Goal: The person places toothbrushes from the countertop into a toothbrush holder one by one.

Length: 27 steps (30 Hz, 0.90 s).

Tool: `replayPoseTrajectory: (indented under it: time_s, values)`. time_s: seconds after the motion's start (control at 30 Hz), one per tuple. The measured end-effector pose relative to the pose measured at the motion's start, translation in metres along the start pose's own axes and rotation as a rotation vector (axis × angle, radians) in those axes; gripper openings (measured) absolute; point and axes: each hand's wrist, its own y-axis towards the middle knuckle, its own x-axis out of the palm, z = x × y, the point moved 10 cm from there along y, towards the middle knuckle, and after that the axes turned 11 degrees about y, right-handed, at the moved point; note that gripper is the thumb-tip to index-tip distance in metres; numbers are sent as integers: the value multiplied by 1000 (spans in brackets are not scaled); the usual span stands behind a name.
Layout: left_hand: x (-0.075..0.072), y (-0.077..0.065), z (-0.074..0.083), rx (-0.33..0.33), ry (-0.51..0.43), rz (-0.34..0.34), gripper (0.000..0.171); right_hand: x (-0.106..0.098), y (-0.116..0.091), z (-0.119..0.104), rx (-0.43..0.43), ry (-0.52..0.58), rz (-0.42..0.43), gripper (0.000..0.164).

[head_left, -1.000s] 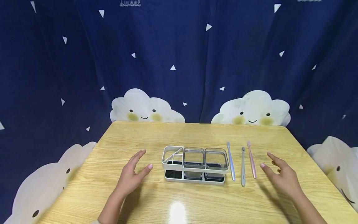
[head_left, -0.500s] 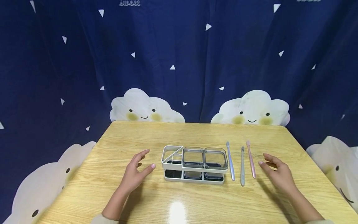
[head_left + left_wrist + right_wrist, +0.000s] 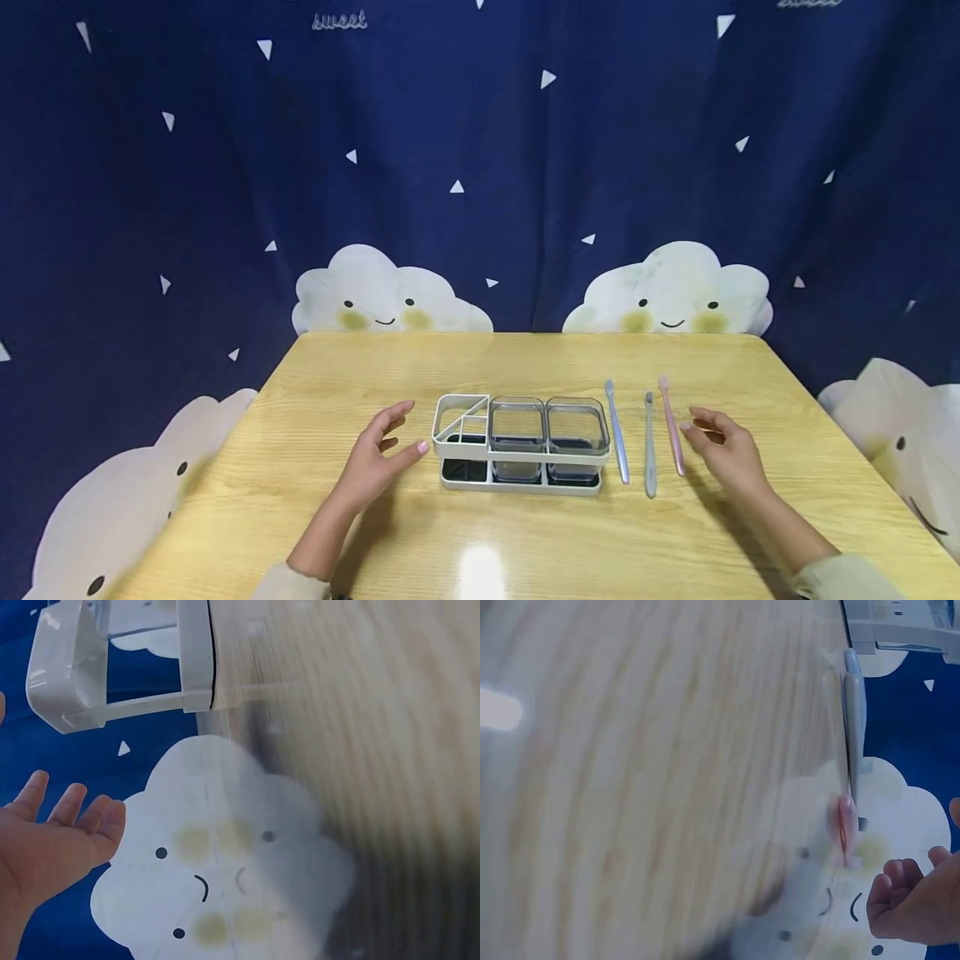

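Your left hand (image 3: 375,462), spread, and right hand (image 3: 729,457), loosely curved, held nothing; the pink toothbrush (image 3: 672,429) probably favoured a light mid-handle pinch.

Three toothbrushes (image 3: 650,454), two clear cups (image 3: 517,425), one white rack (image 3: 465,451), one wooden table (image 3: 570,537), one dark blue curtain (image 3: 420,167).

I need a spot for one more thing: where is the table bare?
Bare: the table strip between the holder and the curtain, and the near stretch in front of the holder. Crowded: right of the holder, where three toothbrushes lie side by side, the right hand close by. The left hand occupies the holder's left.
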Motion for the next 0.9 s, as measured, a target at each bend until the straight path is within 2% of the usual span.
replayPoseTrajectory:
  time_s: [0.17, 0.33, 0.43, 0.6, 0.77, 0.9]
  values:
    - [4, 1, -8, -3, -40, -46, 61, 12, 6, 5, 16, -43, -25, 51]
    - [14, 8, -6, 18, -92, -125, 64, 12, 15, 9, 25, -20, -2, 46]
    - [21, 13, -4, 34, -120, -170, 66, 12, 20, 13, 58, 6, 12, 46]
    - [27, 18, -3, 38, -169, -201, 68, 14, 26, 22, 145, 69, 22, 49]
    - [31, 20, 7, 27, -238, -241, 69, 10, 31, 30, 211, 126, 64, 51]
    - [31, 18, 18, 20, -244, -259, 69, 9, 34, 37, 252, 128, 80, 54]
